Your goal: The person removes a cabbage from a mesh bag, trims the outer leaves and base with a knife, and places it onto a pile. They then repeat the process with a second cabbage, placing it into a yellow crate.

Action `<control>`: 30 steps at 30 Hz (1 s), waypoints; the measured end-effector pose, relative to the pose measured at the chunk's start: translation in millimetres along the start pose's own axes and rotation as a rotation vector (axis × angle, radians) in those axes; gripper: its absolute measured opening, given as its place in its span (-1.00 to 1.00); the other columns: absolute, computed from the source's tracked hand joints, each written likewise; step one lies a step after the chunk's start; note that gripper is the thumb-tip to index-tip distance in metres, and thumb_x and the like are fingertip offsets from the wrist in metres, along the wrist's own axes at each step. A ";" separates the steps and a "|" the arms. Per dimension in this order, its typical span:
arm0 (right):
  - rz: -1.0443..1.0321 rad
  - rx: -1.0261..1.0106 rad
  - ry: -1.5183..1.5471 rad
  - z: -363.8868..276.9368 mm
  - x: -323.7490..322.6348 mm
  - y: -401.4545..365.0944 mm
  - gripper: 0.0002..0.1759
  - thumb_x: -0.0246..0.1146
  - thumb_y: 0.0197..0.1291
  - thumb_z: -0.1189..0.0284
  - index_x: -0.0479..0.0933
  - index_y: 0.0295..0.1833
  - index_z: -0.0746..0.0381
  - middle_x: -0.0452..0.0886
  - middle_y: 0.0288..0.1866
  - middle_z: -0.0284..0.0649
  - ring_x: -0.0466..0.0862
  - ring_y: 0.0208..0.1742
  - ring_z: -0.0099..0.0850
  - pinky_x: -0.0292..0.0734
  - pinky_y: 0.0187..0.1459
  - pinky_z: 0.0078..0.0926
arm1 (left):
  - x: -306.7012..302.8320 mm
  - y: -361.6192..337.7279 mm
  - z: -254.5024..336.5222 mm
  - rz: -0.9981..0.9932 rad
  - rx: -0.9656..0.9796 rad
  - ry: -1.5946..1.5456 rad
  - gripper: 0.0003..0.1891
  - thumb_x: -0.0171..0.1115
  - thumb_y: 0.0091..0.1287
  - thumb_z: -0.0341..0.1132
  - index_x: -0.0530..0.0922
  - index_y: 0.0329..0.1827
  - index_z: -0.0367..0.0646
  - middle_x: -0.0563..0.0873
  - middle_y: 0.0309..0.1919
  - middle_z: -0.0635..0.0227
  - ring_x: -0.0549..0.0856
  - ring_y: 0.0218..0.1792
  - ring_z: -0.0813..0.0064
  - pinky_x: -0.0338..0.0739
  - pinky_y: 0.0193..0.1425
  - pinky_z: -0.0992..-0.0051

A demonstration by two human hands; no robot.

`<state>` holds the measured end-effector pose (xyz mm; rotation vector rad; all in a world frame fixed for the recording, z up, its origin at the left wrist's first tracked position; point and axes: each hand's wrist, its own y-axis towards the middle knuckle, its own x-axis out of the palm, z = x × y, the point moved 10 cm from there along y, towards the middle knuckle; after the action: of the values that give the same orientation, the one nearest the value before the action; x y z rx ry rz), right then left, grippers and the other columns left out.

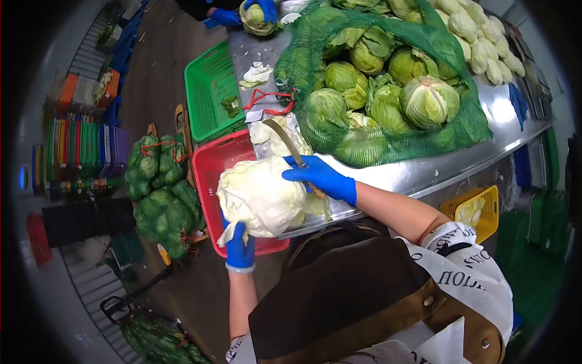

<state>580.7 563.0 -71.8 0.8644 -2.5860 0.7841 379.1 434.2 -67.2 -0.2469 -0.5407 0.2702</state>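
Note:
A pale, trimmed cabbage (260, 197) is held over the red basket (203, 176). My left hand (241, 247), in a blue glove, grips it from below at its left side, and some fingers are hidden behind a loose leaf. My right hand (321, 178), also gloved in blue, is closed around the handle of a curved knife (283, 139). The blade points up and away from me, above the cabbage's far edge. Peeled leaves (276, 138) lie on the metal table just beyond the cabbage.
A green mesh sack (388, 148) full of cabbages lies open on the metal table (424, 176). Beyond the red basket stands a green basket (212, 91). Bagged cabbages (160, 209) sit on the left. Another person's gloved hand (260, 9) holds a cabbage at the far end.

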 end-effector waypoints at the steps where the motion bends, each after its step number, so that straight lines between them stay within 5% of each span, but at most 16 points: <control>1: 0.047 0.071 -0.091 2.8 -1.0 -3.7 -0.45 0.32 0.22 0.27 0.44 0.28 0.25 0.63 0.01 -0.27 0.63 -0.14 -0.52 0.55 -0.12 -0.44 | 0.1 3.9 -8.3 0.120 -0.007 0.004 -0.41 0.14 0.41 -0.24 0.21 0.45 -0.21 0.41 0.36 0.24 0.38 0.37 0.25 0.26 0.46 0.19; 2: 0.097 0.136 -0.179 6.7 -3.0 -5.3 -0.45 0.32 0.21 0.25 0.44 0.28 0.22 0.64 0.00 -0.27 0.64 -0.19 -0.50 0.55 -0.17 -0.41 | -10.6 7.3 -28.2 0.152 -0.100 -0.075 -0.41 0.14 0.41 -0.25 0.21 0.45 -0.20 0.41 0.36 0.23 0.38 0.38 0.25 0.27 0.46 0.19; 5: 0.420 -0.652 -0.781 -23.6 -18.5 -25.8 -0.50 0.27 0.23 0.27 0.44 0.28 0.14 0.64 -0.02 -0.22 0.65 -0.27 -0.36 0.54 -0.26 -0.35 | -12.2 17.6 -62.2 0.131 -0.175 -0.113 -0.40 0.15 0.40 -0.25 0.20 0.47 -0.17 0.40 0.37 0.20 0.40 0.37 0.24 0.32 0.42 0.18; 7: 0.299 -0.563 -1.016 -20.6 -4.8 -41.1 -0.55 0.19 0.26 0.31 0.43 0.27 0.07 0.61 -0.09 -0.16 0.66 -0.20 -0.24 0.57 -0.29 -0.28 | -22.4 14.1 -75.7 0.322 -0.203 0.045 -0.41 0.23 0.34 -0.25 0.28 0.42 -0.13 0.50 0.27 0.20 0.54 0.24 0.21 0.53 0.21 0.14; 10: 0.132 -0.478 -1.318 15.2 9.4 -53.0 -0.58 0.14 0.30 0.31 0.43 0.27 0.07 0.60 -0.20 -0.19 0.67 -0.26 -0.21 0.57 -0.34 -0.21 | -39.5 18.4 -102.1 0.429 -0.219 0.106 -0.39 0.32 0.28 -0.23 0.32 0.38 -0.10 0.55 0.21 0.20 0.57 0.19 0.19 0.57 0.13 0.11; 19: 0.083 -0.355 -1.521 32.0 14.6 -39.3 -0.34 0.10 0.15 0.50 0.28 0.42 -0.01 0.56 -0.33 -0.17 0.65 -0.38 -0.24 0.54 -0.45 -0.24 | -31.1 9.3 -103.5 0.586 -0.330 0.052 -0.22 0.48 0.13 -0.24 0.27 0.40 -0.06 0.48 0.24 0.23 0.51 0.21 0.21 0.54 0.07 0.11; 30: 0.064 -0.383 -1.681 36.7 16.0 -3.6 -0.26 0.10 0.06 0.53 0.26 0.44 -0.05 0.55 -0.33 -0.19 0.64 -0.39 -0.27 0.54 -0.46 -0.28 | -31.8 13.9 -107.7 0.609 -0.285 0.091 -0.28 0.51 0.10 -0.17 0.34 0.30 -0.07 0.51 0.17 0.24 0.54 0.14 0.25 0.58 -0.10 0.15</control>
<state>566.6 531.8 -92.8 1.7308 -3.7568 -0.9623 408.0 420.0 -175.6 -0.6995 -0.4015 0.7708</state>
